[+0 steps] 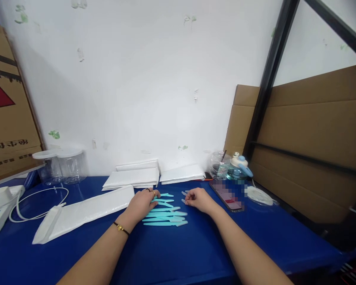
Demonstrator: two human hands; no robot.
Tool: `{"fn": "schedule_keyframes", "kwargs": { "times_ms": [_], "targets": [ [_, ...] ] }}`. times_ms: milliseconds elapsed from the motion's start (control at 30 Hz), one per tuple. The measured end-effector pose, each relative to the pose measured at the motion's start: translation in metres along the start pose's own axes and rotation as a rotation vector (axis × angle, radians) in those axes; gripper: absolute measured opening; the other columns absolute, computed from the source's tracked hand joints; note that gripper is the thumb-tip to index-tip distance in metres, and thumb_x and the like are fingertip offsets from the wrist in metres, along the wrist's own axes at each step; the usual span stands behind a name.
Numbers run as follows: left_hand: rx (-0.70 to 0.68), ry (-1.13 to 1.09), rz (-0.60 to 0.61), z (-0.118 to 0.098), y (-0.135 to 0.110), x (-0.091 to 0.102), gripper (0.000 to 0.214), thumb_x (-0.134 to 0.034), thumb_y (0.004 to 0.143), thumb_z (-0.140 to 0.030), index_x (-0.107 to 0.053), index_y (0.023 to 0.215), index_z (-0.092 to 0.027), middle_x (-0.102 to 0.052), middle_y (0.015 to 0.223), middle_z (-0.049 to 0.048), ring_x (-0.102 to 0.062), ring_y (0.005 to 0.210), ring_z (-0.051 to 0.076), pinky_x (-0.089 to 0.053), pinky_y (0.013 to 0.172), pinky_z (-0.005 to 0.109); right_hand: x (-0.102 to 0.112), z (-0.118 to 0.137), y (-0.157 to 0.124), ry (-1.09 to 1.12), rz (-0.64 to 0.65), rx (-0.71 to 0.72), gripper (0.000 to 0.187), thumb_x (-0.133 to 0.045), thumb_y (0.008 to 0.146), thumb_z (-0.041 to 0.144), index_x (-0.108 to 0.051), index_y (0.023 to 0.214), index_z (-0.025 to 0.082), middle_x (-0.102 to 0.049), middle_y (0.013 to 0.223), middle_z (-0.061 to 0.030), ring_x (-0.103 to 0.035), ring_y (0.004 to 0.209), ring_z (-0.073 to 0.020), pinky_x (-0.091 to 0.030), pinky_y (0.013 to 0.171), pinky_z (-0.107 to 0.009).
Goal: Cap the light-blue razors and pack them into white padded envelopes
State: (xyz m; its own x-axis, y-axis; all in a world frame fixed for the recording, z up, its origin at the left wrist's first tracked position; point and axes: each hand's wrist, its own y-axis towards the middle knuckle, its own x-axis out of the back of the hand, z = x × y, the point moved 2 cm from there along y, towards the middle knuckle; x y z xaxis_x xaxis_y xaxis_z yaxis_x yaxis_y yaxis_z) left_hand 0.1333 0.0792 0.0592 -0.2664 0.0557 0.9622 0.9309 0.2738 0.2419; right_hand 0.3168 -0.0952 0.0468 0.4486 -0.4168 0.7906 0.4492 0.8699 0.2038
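Several turquoise eyebrow razors [163, 224] lie in a rough column on the blue table, their paler blade ends pointing right. My left hand [142, 202] is over the handles of the upper ones, its thumb and index finger bent around turquoise handles. A ring and a dark bracelet are on this hand and wrist. Right of the razors, my right hand [199, 200] is closed in a pinch. Small translucent pieces [184, 193] stick out to the left of its fingertips; they resemble the razors' blade covers. The fingers hide their other ends.
White padded mailers [89, 211] lie left and along the wall. A phone [227, 196], coiled white cable [260, 196], plastic cup [218, 166] and blue-topped bottle [239, 167] stand or lie right. Clear lidded jars [72, 168] and a white device [2, 209] are left.
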Motion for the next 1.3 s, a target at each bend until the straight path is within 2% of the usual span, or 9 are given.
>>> {"fn": "schedule_keyframes", "kwargs": {
  "times_ms": [233, 633, 967, 1067, 1167, 1233, 1300],
  "targets": [
    [-0.007, 0.001, 0.018, -0.010, 0.005, -0.001, 0.011, -0.053, 0.083, -0.027, -0.063, 0.083, -0.023, -0.063, 0.085, 0.0017, -0.058, 0.082, 0.018, -0.038, 0.070, 0.025, -0.009, 0.010, 0.001, 0.093, 0.057, 0.047, 0.012, -0.065, 0.068, 0.016, -0.073, 0.076, 0.018, -0.071, 0.068, -0.0007, -0.063, 0.060, -0.0133, -0.043, 0.053, -0.019],
    [-0.006, -0.066, 0.006, -0.016, 0.009, -0.008, 0.011, -0.055, 0.081, -0.027, -0.064, 0.081, -0.021, -0.065, 0.082, 0.0021, -0.059, 0.078, 0.017, -0.038, 0.068, 0.026, -0.012, 0.026, -0.002, 0.118, 0.082, 0.107, 0.012, -0.065, 0.069, 0.019, -0.075, 0.076, 0.019, -0.072, 0.068, -0.0009, -0.062, 0.060, -0.0141, -0.042, 0.053, -0.020],
    [0.008, -0.139, 0.056, -0.013, 0.011, -0.012, 0.013, -0.053, 0.081, -0.026, -0.065, 0.078, -0.021, -0.064, 0.080, 0.0019, -0.059, 0.074, 0.016, -0.040, 0.064, 0.024, -0.032, 0.033, 0.006, 0.070, 0.011, 0.120, 0.009, -0.067, 0.070, 0.018, -0.074, 0.075, 0.020, -0.070, 0.070, 0.0002, -0.061, 0.061, -0.0129, -0.041, 0.054, -0.019],
    [0.017, -0.125, 0.049, -0.013, 0.009, -0.008, 0.016, -0.052, 0.082, -0.032, -0.064, 0.085, -0.021, -0.063, 0.083, 0.0020, -0.059, 0.077, 0.017, -0.041, 0.067, 0.025, -0.021, 0.030, 0.006, 0.041, -0.040, 0.129, 0.010, -0.065, 0.073, 0.021, -0.074, 0.077, 0.022, -0.070, 0.074, 0.0006, -0.061, 0.066, -0.0129, -0.043, 0.059, -0.020],
    [0.032, -0.079, 0.012, -0.009, 0.007, -0.004, 0.023, -0.050, 0.084, -0.036, -0.062, 0.099, -0.024, -0.063, 0.088, 0.0025, -0.058, 0.082, 0.018, -0.041, 0.071, 0.026, 0.004, 0.013, 0.006, -0.024, -0.184, 0.079, 0.015, -0.059, 0.078, 0.020, -0.072, 0.083, 0.020, -0.069, 0.083, -0.0021, -0.061, 0.075, -0.0146, -0.044, 0.068, -0.022],
    [0.049, -0.042, 0.008, -0.004, 0.006, -0.003, 0.024, -0.047, 0.086, -0.034, -0.063, 0.100, -0.025, -0.062, 0.090, 0.0032, -0.058, 0.083, 0.019, -0.041, 0.072, 0.027, 0.017, 0.000, 0.004, -0.065, -0.240, 0.030, 0.017, -0.056, 0.078, 0.016, -0.071, 0.085, 0.017, -0.067, 0.084, -0.0044, -0.060, 0.076, -0.0161, -0.044, 0.070, -0.024],
    [0.058, -0.019, 0.010, 0.000, 0.006, -0.003, 0.023, -0.046, 0.086, -0.032, -0.065, 0.097, -0.025, -0.061, 0.090, 0.0035, -0.058, 0.082, 0.018, -0.040, 0.071, 0.027, 0.023, -0.010, 0.004, -0.101, -0.242, 0.007, 0.018, -0.055, 0.075, 0.011, -0.071, 0.083, 0.017, -0.066, 0.083, -0.0046, -0.059, 0.074, -0.0159, -0.044, 0.068, -0.024]
  ]
}}
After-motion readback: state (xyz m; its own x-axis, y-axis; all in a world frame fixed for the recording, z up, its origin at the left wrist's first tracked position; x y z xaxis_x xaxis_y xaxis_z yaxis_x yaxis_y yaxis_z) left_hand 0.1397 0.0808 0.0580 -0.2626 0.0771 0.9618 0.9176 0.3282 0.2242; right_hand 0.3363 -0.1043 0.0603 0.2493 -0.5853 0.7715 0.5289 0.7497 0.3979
